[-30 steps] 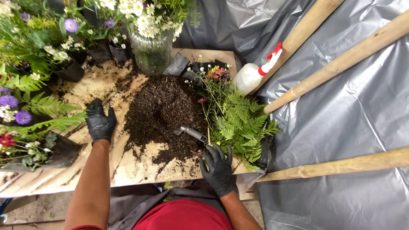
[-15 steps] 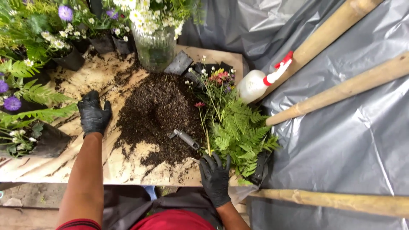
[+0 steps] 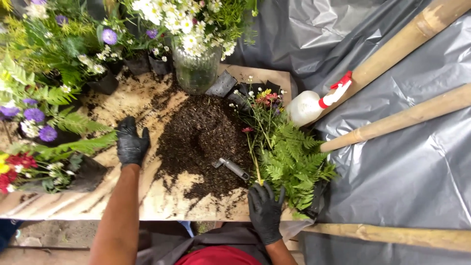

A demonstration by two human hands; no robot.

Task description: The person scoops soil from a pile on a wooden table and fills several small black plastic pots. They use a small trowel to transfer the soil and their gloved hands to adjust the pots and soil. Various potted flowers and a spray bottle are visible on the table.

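Both of my hands wear black gloves. My left hand [image 3: 131,142] rests flat on the wooden board [image 3: 122,103], fingers spread, just left of a heap of dark soil [image 3: 203,140]. My right hand [image 3: 265,209] lies at the board's near edge, fingers apart, touching the lower stems of a bunch of ferns and small flowers [image 3: 287,157] that lies to the right of the soil. A small grey trowel handle [image 3: 233,168] sticks out of the soil between my hands. Neither hand grips anything.
A glass jar of white daisies [image 3: 196,68] stands behind the soil. Black pots with ferns and purple and red flowers [image 3: 49,122] crowd the left. A white spray bottle with a red trigger [image 3: 314,104] lies at right. Bamboo poles [image 3: 402,118] cross grey plastic sheeting [image 3: 402,167].
The view has shifted, so everything sits further right and lower in frame. My hands keep their places on the board relative to the soil and ferns.
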